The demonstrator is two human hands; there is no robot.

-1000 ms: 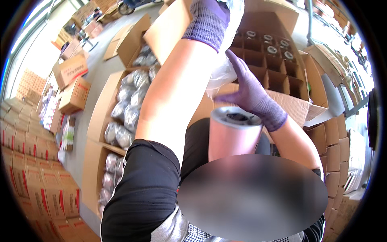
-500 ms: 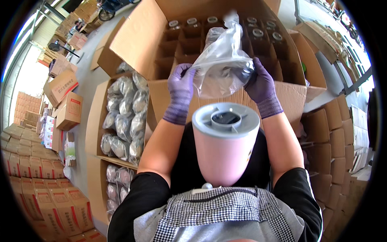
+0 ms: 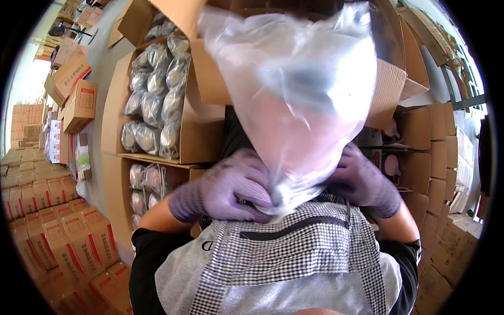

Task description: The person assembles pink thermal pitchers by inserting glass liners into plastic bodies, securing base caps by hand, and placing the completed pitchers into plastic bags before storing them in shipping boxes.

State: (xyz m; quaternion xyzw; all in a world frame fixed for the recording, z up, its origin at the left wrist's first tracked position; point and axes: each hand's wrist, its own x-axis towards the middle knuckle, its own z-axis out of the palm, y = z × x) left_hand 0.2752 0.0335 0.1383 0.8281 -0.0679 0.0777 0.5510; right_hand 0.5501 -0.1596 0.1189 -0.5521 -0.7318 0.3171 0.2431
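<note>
A clear plastic bag (image 3: 346, 58) rises in front of my chest, with a pink tapered container (image 3: 299, 123) inside it. The container's grey lid (image 3: 296, 79) shows blurred through the film, at the far, upper end. My left hand (image 3: 236, 184), in a purple glove, is closed with curled fingers on the bag's gathered near end. On the other side my right hand (image 3: 365, 181), gloved alike, grips the bag's edge; its fingertips are partly hidden behind the film. Both hands rest close against my checked apron (image 3: 294, 247).
Beyond the bag stands a large open carton (image 3: 388, 86) with cardboard dividers. To the left, an open box (image 3: 113, 105) holds several bagged items, and another box (image 3: 115, 189) below holds pinkish ones. Open compartments (image 3: 420, 163) line the right. Stacked cartons (image 3: 68, 236) fill the lower left.
The bag has gone from being held open over the carton to covering the pink container. My hands have come down and toward my body, and the container is now raised and tilted.
</note>
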